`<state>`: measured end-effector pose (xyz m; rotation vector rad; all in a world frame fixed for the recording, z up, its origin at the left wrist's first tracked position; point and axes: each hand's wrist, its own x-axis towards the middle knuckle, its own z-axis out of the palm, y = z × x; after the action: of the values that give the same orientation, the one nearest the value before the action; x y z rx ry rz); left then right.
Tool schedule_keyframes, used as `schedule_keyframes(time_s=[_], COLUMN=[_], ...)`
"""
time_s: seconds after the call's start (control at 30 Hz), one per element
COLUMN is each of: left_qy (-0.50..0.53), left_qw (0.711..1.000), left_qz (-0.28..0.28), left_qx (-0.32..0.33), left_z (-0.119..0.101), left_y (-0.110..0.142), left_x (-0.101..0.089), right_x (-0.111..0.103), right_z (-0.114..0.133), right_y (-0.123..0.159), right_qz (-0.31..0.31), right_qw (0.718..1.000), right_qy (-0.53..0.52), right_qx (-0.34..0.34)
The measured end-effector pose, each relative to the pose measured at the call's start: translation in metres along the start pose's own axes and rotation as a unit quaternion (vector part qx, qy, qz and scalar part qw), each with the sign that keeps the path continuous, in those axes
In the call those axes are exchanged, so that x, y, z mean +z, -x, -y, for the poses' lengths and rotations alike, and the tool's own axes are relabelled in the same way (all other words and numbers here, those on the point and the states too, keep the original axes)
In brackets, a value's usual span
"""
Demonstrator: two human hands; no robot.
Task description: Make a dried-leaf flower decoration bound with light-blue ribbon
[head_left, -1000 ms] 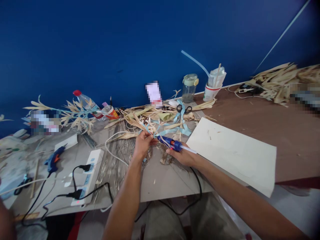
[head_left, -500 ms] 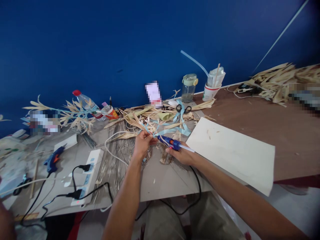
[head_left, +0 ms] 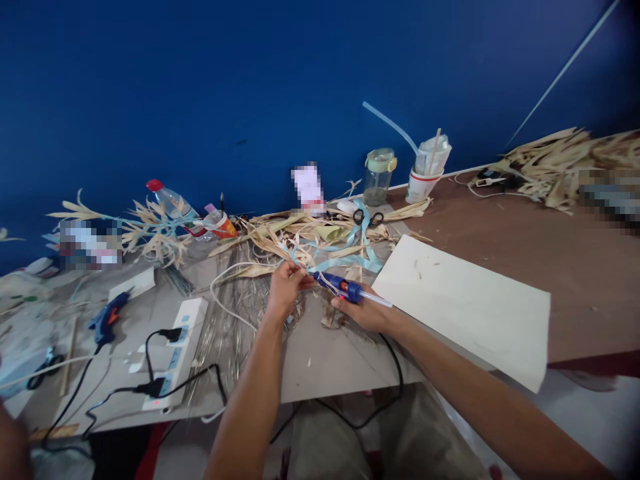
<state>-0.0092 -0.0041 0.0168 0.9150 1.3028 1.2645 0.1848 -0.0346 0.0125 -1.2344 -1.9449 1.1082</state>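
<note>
My right hand point(head_left: 367, 310) is wrapped around a blue hot glue gun point(head_left: 337, 283), with a clear glue stick poking out of its back end. The gun's nozzle points left and meets the fingertips of my left hand point(head_left: 289, 287). Those fingers are pinched on a small corn-husk sprig point(head_left: 296, 252) with light blue on it; its stem is mostly hidden. Behind both hands lies a heap of dry corn husks point(head_left: 270, 230), with light blue ribbon point(head_left: 367, 260) trailing over it and black-handled scissors point(head_left: 369, 217) on top.
On the left are a second glue gun point(head_left: 107, 320), a white power strip point(head_left: 183, 347) with black plugs, and a husk branch point(head_left: 150, 230). White board point(head_left: 465, 307) lies at right. A lidded jar point(head_left: 379, 177) and paper cup point(head_left: 423, 185) stand at the back. Thin wires point(head_left: 227, 327) lie left of my hands.
Both hands keep nearly the same place and grip. The glue stick's tail sits very slightly farther right, and the whole view has shifted a little.
</note>
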Motion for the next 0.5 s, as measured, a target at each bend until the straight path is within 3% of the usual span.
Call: schedule_keyframes(time_s=[0.27, 0.5], left_qy=[0.009, 0.012], left_qw=[1.000, 1.000], left_qz=[-0.005, 0.002], left_qx=[0.007, 0.010], left_z=[0.002, -0.001], left_y=[-0.001, -0.001], left_x=[-0.001, -0.001], right_x=[-0.005, -0.022], right_z=[-0.004, 0.009], right_y=[-0.001, 0.010], right_qz=[-0.029, -0.092], right_qw=[0.999, 0.996], right_qy=[-0.003, -0.008], right_qx=[0.016, 0.002])
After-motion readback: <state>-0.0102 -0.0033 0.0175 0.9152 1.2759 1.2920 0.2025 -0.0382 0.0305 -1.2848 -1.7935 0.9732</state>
